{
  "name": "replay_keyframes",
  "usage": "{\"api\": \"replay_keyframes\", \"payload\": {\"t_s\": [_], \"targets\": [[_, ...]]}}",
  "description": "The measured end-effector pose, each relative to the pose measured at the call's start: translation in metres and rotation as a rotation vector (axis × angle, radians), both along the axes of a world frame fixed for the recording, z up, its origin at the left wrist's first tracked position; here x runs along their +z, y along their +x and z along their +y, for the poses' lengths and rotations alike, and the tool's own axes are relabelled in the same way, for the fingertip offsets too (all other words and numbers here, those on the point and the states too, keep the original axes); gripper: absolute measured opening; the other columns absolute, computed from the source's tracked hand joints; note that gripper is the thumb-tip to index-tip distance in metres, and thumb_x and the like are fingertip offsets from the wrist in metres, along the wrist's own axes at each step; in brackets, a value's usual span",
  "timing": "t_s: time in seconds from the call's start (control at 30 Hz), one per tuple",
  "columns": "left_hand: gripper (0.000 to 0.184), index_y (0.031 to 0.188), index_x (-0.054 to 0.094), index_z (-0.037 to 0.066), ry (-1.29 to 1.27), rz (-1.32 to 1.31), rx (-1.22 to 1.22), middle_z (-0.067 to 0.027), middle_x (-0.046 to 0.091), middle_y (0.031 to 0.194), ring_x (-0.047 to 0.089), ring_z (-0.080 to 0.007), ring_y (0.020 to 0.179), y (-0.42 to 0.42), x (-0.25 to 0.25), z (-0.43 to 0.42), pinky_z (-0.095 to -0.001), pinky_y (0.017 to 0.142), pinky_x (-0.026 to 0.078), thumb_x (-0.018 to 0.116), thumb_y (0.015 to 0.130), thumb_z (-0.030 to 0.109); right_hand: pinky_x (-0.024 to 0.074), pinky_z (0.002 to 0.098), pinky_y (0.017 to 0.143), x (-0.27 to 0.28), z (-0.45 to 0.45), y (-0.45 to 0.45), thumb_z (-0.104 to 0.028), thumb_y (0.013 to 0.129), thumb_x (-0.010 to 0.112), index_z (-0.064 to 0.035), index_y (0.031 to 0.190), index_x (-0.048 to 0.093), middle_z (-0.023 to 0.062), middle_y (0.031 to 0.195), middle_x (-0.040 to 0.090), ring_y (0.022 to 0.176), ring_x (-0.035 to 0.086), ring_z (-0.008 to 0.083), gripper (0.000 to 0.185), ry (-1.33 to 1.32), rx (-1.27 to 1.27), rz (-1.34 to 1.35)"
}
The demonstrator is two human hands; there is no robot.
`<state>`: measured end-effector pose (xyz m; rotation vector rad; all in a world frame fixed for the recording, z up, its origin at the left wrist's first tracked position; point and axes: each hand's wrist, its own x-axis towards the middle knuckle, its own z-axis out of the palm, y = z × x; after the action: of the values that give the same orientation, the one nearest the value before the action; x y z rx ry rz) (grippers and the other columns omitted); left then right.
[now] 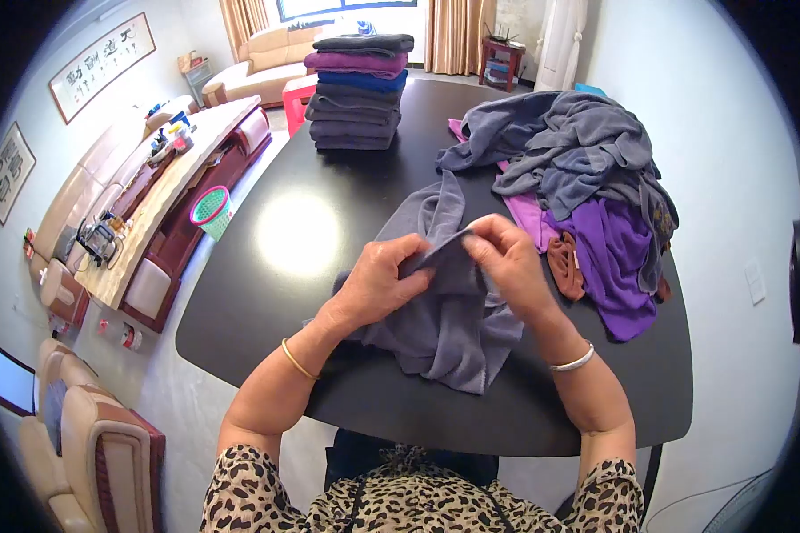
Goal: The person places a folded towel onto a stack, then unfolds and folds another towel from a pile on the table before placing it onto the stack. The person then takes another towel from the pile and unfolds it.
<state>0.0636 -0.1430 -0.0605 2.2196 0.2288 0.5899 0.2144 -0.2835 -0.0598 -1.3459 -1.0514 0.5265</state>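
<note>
A crumpled grey cloth (449,333) that looks like a towel lies partly on the dark table in front of me. My left hand (387,275) is closed on its raised edge, fingers curled over the fabric. Just to the right, my right hand (507,262) pinches the same edge between thumb and fingers. The edge is drawn up between the two hands, while the rest hangs down and spreads over the tabletop in folds. Part of the cloth behind my left hand and wrist is hidden.
A neat stack of folded cloths (358,111) stands at the far left of the table (267,311). Back right lies a loose heap of grey cloths (587,142), with a purple cloth (609,258) and a brown cloth (564,266). A green basket (213,213) stands beyond the left edge.
</note>
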Motion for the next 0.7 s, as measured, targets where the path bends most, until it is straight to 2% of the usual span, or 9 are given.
{"api": "replay_keyframes", "payload": {"t_s": [0.03,0.1,0.33,0.4,0.53,0.57,0.63,0.67,0.7], "targets": [[0.016,0.09,0.061,-0.001,0.007,-0.041,-0.01,-0.0053,0.057,0.066,0.052,-0.0095,0.06,-0.002,0.002,-0.001,-0.0271,0.056,0.043,0.067,0.076,0.003,0.0408,0.0187,0.063,0.006,-0.001,0.0,-0.011,0.092,0.06,-0.0023,0.092,0.059,-0.0042,0.079,0.055,0.073,0.049,0.0023,0.009,0.07,-0.039,0.009],[0.016,0.092,0.062,-0.001,0.014,-0.084,-0.019,-0.0025,0.058,0.068,0.051,-0.0071,0.061,-0.003,0.004,0.0,-0.0253,0.055,0.042,0.063,0.076,0.0,0.0404,0.0184,0.063,0.016,-0.007,0.002,-0.011,0.092,0.06,-0.0026,0.093,0.058,-0.0046,0.079,0.055,0.073,0.049,0.0021,0.008,0.104,-0.05,0.008],[0.024,0.095,0.064,-0.003,0.202,-0.198,0.096,-0.0086,0.065,0.08,0.06,-0.013,0.076,-0.011,0.017,0.016,-0.0288,0.07,0.049,0.055,0.073,-0.004,0.0388,0.0164,0.066,0.051,-0.031,0.005,-0.012,0.095,0.056,-0.0041,0.096,0.055,-0.0049,0.081,0.053,0.074,0.046,0.0011,0.008,0.167,-0.094,-0.024],[0.025,0.096,0.063,-0.004,0.047,-0.101,0.139,-0.0078,0.064,0.079,0.06,-0.0126,0.076,-0.015,0.021,0.02,-0.0284,0.07,0.048,0.053,0.074,-0.004,0.0397,0.0163,0.068,0.058,-0.037,0.008,-0.013,0.096,0.054,-0.0037,0.097,0.055,-0.0042,0.082,0.054,0.074,0.047,0.0016,0.01,0.268,-0.079,0.071],[0.02,0.099,0.064,-0.002,0.021,-0.1,0.119,-0.0092,0.063,0.069,0.055,-0.0084,0.057,-0.043,0.042,0.018,-0.0271,0.053,0.044,0.059,0.08,0.0,0.0437,0.0182,0.068,0.085,-0.059,0.006,-0.012,0.096,0.052,-0.0023,0.097,0.054,-0.0014,0.084,0.057,0.073,0.053,0.0038,0.01,0.362,-0.04,0.151],[0.02,0.099,0.064,-0.002,0.02,-0.095,0.119,-0.0092,0.063,0.069,0.055,-0.0084,0.057,-0.059,0.055,0.014,-0.0271,0.053,0.044,0.059,0.08,0.0,0.0446,0.0186,0.067,0.093,-0.066,0.005,-0.011,0.096,0.052,-0.0018,0.097,0.054,0.0,0.084,0.058,0.073,0.055,0.0041,0.009,0.336,-0.038,0.15],[0.019,0.099,0.064,-0.003,-0.114,0.114,-0.192,-0.0106,0.063,0.072,0.058,-0.0129,0.06,-0.09,0.083,0.0,-0.0289,0.056,0.045,0.061,0.081,0.001,0.0435,0.0186,0.065,0.104,-0.077,0.008,-0.011,0.094,0.051,-0.0017,0.096,0.053,0.0016,0.083,0.058,0.071,0.054,0.0055,0.01,0.335,-0.011,0.126],[0.019,0.099,0.064,-0.003,-0.116,0.121,-0.188,-0.0106,0.063,0.072,0.058,-0.0129,0.06,-0.093,0.081,-0.001,-0.0289,0.056,0.045,0.061,0.081,0.001,0.0424,0.0187,0.062,0.106,-0.081,0.01,-0.012,0.093,0.051,-0.0016,0.096,0.053,0.0033,0.081,0.058,0.069,0.054,0.0069,0.011,0.336,0.016,0.096],[0.02,0.1,0.064,-0.004,-0.086,0.043,-0.386,-0.0118,0.064,0.074,0.059,-0.0172,0.062,-0.096,0.079,-0.002,-0.0305,0.058,0.046,0.062,0.082,0.002,0.0424,0.0187,0.062,0.107,-0.086,0.012,-0.012,0.093,0.051,-0.0016,0.096,0.053,0.0033,0.081,0.058,0.069,0.054,0.0069,0.011,0.335,0.019,0.103]]}}
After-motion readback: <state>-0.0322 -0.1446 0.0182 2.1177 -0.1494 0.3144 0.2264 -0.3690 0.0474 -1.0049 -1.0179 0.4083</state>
